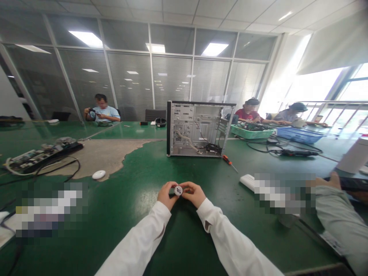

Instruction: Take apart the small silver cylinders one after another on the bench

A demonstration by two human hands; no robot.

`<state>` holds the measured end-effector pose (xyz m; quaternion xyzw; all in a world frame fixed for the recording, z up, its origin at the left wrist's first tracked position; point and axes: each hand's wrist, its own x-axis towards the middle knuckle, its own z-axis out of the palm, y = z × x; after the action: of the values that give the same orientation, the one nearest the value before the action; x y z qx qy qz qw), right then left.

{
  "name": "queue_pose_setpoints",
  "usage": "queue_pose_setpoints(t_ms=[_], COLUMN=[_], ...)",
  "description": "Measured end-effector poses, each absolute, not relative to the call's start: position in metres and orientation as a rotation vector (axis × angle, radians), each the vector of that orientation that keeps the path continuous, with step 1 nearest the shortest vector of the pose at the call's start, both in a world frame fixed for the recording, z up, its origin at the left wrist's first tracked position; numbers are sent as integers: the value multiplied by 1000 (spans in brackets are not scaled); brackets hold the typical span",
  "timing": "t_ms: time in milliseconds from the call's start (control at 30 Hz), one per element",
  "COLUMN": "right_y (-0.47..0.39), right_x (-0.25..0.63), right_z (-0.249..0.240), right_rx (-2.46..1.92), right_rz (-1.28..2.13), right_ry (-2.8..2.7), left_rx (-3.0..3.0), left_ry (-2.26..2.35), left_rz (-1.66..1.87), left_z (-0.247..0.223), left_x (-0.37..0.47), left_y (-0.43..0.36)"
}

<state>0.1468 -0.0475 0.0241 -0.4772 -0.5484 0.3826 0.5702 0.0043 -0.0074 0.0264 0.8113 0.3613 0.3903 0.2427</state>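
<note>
No text, label, brand, number or sign can be read here.

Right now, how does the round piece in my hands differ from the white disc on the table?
The round piece is held between your left hand and right hand; the white disc lies on the table. The round piece shows dark spots and looks smaller; the white disc looks plainer and wider. Both look whitish and rounded.
</note>
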Motion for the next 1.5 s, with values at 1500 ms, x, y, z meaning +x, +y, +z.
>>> queue_pose_setpoints(t_ms=[1500], right_y=[-58], right_x=[146], right_z=[45], right_rx=[-1187], right_rz=[457], right_ry=[-1397], left_rx=[2183], left_ry=[882], left_rz=[1027], left_z=[32], left_x=[4], left_y=[-14])
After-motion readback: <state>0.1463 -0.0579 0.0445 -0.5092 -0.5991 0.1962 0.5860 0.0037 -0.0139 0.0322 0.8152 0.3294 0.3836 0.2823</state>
